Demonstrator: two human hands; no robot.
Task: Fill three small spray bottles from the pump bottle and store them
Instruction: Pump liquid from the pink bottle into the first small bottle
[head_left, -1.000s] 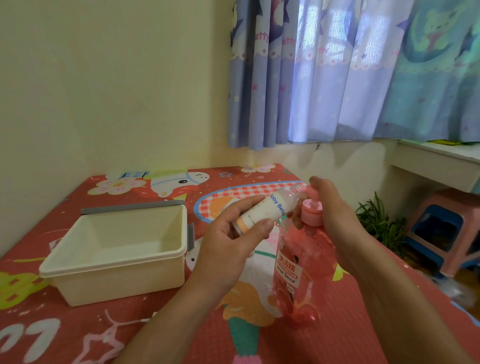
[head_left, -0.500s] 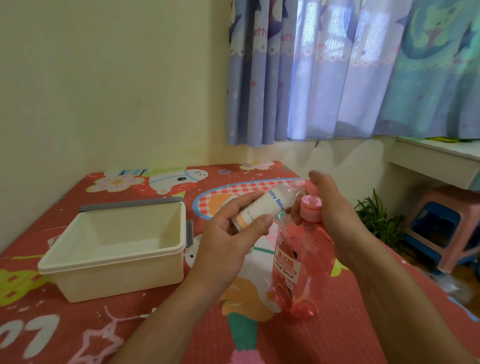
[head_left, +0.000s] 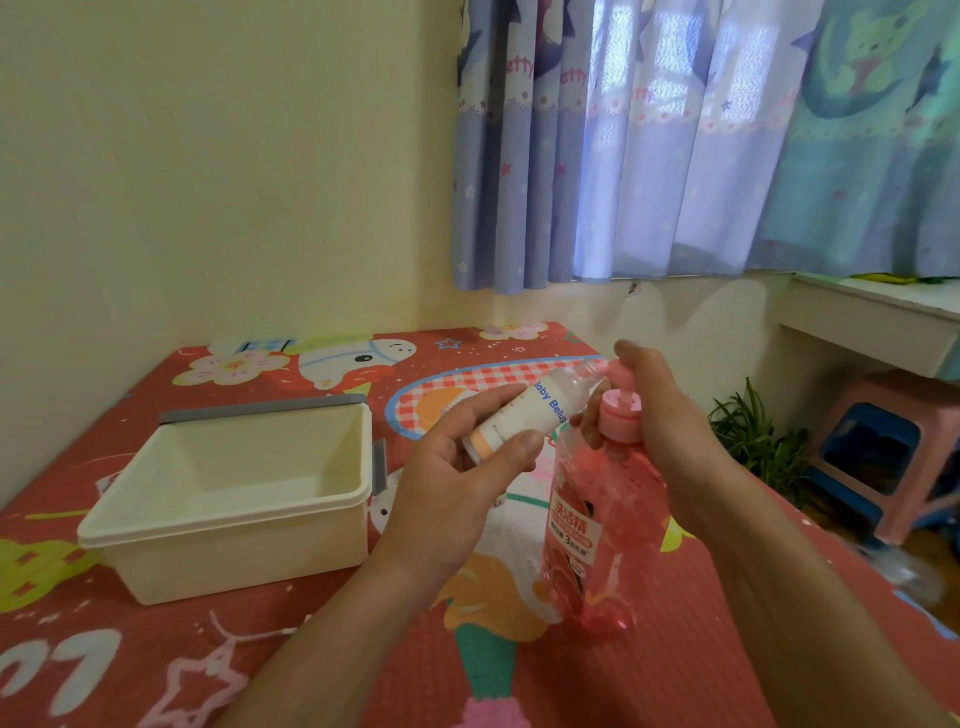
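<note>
My left hand (head_left: 457, 483) holds a small white spray bottle (head_left: 535, 410) with a blue label, tilted so its clear open neck meets the spout of the pink pump head (head_left: 621, 410). The pump head tops a tall pink pump bottle (head_left: 592, 530) of red liquid standing on the mat. My right hand (head_left: 660, 421) wraps over the pump head from the right, fingers curled around it. A cream storage bin (head_left: 234, 519) sits to the left with nothing visible inside. No other spray bottles are in view.
A red cartoon-print mat (head_left: 649, 670) covers the table, which meets a yellow wall at the back and left. To the right beyond the table edge are a green plant (head_left: 758, 441), a pink stool (head_left: 893, 447) and a white desk (head_left: 872, 322).
The pump head has risen slightly under my right hand. The small bottle and my left hand stay at the spout; the view shifted a little.
</note>
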